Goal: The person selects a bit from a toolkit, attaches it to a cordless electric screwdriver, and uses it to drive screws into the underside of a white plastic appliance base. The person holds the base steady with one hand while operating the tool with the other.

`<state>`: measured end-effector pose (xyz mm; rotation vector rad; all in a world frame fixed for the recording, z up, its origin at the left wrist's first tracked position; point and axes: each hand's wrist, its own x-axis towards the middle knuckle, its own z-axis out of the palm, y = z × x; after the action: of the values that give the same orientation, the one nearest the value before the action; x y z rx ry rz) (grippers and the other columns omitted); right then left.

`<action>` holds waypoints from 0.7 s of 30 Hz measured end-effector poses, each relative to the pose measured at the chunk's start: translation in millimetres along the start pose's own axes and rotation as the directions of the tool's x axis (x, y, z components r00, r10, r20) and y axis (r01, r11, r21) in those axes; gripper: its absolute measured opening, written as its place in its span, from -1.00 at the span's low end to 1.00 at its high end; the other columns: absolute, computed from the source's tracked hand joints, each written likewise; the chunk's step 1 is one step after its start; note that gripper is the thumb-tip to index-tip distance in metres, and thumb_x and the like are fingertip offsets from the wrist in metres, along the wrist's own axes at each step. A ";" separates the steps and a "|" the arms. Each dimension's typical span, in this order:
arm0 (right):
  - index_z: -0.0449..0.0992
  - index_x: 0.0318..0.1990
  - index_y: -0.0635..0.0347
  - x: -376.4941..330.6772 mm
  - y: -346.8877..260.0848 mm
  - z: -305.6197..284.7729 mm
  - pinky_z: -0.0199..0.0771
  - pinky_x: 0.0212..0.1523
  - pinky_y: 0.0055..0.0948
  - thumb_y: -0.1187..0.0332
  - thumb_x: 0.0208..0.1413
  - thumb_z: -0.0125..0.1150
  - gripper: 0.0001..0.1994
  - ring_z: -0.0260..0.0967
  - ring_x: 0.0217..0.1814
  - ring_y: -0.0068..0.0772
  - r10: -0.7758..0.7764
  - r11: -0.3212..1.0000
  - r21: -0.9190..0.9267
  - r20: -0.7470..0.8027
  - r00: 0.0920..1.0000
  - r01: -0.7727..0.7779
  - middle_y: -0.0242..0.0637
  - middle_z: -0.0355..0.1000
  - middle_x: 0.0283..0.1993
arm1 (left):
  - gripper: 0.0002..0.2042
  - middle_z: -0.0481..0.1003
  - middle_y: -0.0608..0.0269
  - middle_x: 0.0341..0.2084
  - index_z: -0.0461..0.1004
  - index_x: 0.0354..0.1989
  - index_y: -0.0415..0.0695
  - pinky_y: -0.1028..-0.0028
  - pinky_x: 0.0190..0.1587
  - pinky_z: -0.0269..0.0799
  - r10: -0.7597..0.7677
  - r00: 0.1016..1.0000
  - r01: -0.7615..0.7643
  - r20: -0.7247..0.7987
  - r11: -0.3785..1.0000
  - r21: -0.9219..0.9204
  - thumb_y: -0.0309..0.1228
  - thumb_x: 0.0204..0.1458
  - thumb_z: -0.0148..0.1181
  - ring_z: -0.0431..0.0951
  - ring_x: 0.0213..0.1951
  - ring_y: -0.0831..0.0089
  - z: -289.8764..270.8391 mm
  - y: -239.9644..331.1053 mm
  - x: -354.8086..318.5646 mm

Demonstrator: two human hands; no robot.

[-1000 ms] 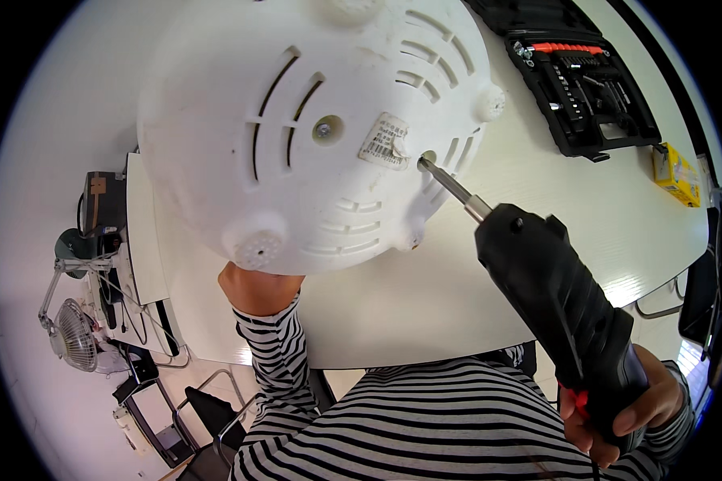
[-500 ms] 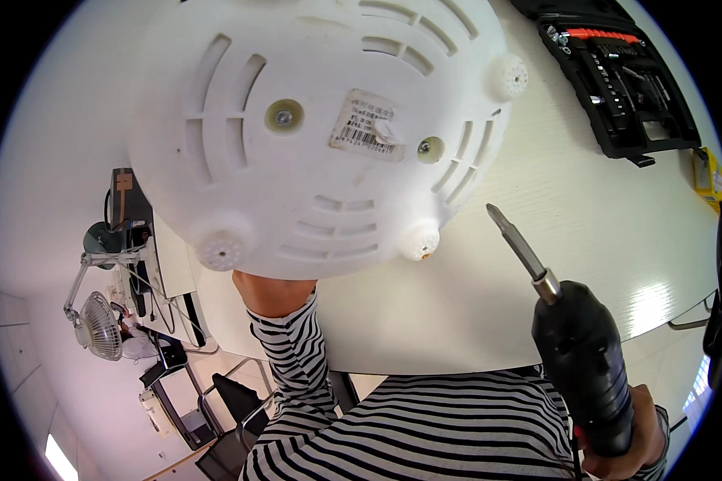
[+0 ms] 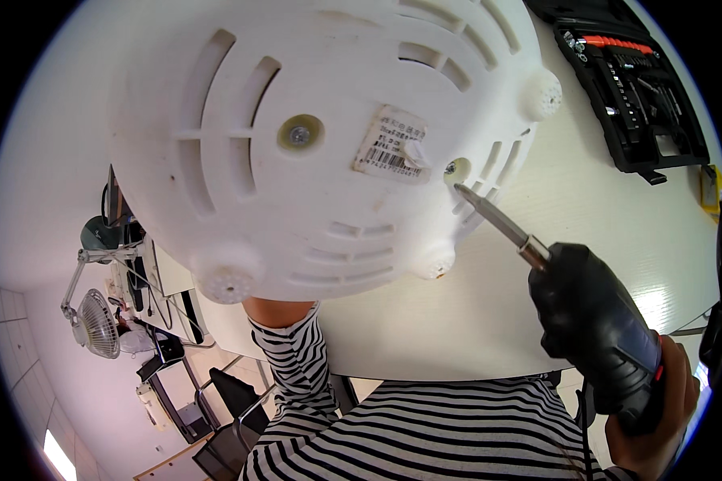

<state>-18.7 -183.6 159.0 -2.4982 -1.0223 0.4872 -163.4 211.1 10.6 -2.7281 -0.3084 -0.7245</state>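
The underside of a round white plastic appliance faces me, tilted, with vent slots, knobby feet and a torn label. A screw sits in a recess left of the label, another screw in one on the right. Behind the lower edge, my left hand is hidden; only the wrist shows, so its fingers cannot be seen. My right hand is wrapped round a black electric screwdriver. Its long metal bit points up-left, the tip just below the right-hand screw recess; I cannot tell whether it touches the plastic.
A black tool case lies open at the far right of the white table, holding sockets and a red-handled tool. Beside it is a yellow item. To the left stand a fan, a lamp arm and chairs.
The screwdriver has come up and left, its tip now close to the right-hand screw recess. The white appliance has shifted slightly right and down in view.
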 end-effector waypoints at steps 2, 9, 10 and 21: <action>0.27 -0.02 0.30 2.1 -0.2 1.6 0.42 -0.40 -0.35 0.50 -0.39 0.25 -0.40 0.41 -0.38 -0.07 -0.002 1.000 -0.017 -0.006 1.000 0.002 0.01 0.38 -0.29 | -0.52 0.26 0.17 -0.02 0.15 0.05 -0.14 0.36 -0.01 0.24 -0.016 1.000 0.016 0.003 0.999 -0.034 -0.20 -0.02 0.02 0.30 -0.03 0.31 2.8 -3.9 -5.1; 0.23 0.01 0.29 2.6 -6.8 -1.4 0.45 -0.40 -0.36 0.49 -0.37 0.24 -0.38 0.42 -0.38 -0.06 0.004 0.995 -0.095 0.006 1.000 -0.003 0.01 0.38 -0.29 | -0.51 0.23 0.19 0.01 0.09 0.08 -0.14 0.40 0.00 0.23 -0.056 0.998 0.058 0.017 0.991 -0.120 -0.17 0.01 -0.03 0.27 0.00 0.35 13.7 -10.3 -21.2; 0.22 0.01 0.29 1.3 -10.1 -4.3 0.46 -0.41 -0.35 0.48 -0.36 0.24 -0.38 0.42 -0.38 -0.06 0.014 0.991 -0.135 0.008 1.000 -0.013 0.01 0.38 -0.30 | -0.51 0.22 0.20 0.02 0.09 0.08 -0.14 0.41 0.01 0.23 -0.058 0.998 0.060 0.020 0.989 -0.138 -0.17 0.02 -0.04 0.27 0.00 0.36 15.8 -11.6 -21.5; 0.19 0.01 0.38 -0.7 -32.8 -34.1 0.41 -0.49 -0.37 0.47 -0.33 0.21 -0.39 0.41 -0.44 -0.07 0.013 0.959 -0.283 0.137 0.990 0.026 0.05 0.36 -0.36 | -0.50 0.23 0.23 -0.01 0.10 0.07 -0.13 0.42 -0.06 0.25 -0.003 0.995 0.031 0.099 0.959 -0.280 -0.20 -0.02 0.01 0.29 -0.04 0.37 -28.7 8.2 13.6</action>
<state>-22.7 -170.3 204.2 -2.7421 -1.2306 0.5520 -162.3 195.5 39.4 -3.0408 -0.2682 -0.6869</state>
